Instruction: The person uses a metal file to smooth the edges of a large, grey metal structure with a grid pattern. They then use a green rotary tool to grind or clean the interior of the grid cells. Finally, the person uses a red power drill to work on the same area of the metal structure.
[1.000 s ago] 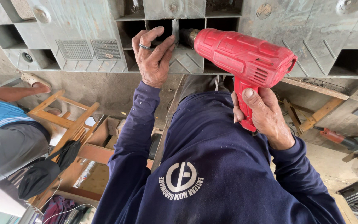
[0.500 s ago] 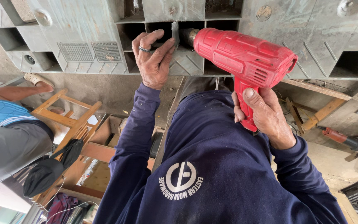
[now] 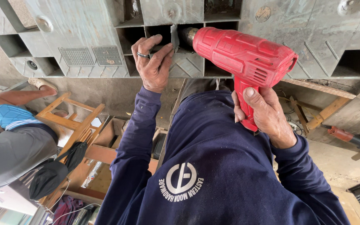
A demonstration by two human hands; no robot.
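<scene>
We grip a red power drill (image 3: pixel 246 58) in our right hand (image 3: pixel 263 110), its nose against the grey moulded panel (image 3: pixel 84 33), while our left hand (image 3: pixel 153 62) steadies a small metal piece (image 3: pixel 174 37) beside it.

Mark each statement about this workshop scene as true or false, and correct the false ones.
1. The right hand grips a red power drill. True.
2. The left hand wears a ring. True.
3. The drill points at a wooden stool. False: its nose meets the grey ribbed panel.
4. The left hand holds a hammer. False: it steadies a small metal piece against the panel.
5. Another person is at the left. True.
</scene>
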